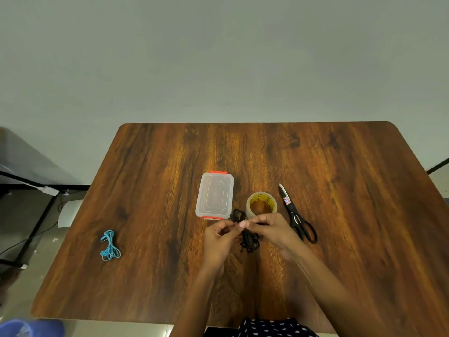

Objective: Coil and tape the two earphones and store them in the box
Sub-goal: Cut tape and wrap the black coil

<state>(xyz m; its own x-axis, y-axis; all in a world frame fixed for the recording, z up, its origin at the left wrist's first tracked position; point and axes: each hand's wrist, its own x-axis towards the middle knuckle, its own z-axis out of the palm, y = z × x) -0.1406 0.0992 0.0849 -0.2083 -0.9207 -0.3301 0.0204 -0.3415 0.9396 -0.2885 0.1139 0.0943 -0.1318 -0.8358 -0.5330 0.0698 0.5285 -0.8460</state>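
loosely bundled, the black earphone (248, 239) dangles in looped strands between both hands.

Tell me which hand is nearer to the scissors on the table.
The right hand is nearer: it sits just left of the scissors, close to their black handles. The left hand is farther away, on the other side of the black earphone that both hands hold.

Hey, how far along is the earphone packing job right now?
Early to midway. The blue earphone lies bundled on the table's left; whether it is taped cannot be seen. In hand: the left hand and right hand pinch the black earphone at its middle, apparently binding it. Left: the box is lidded with neither earphone inside. Tape and scissors sit nearby.
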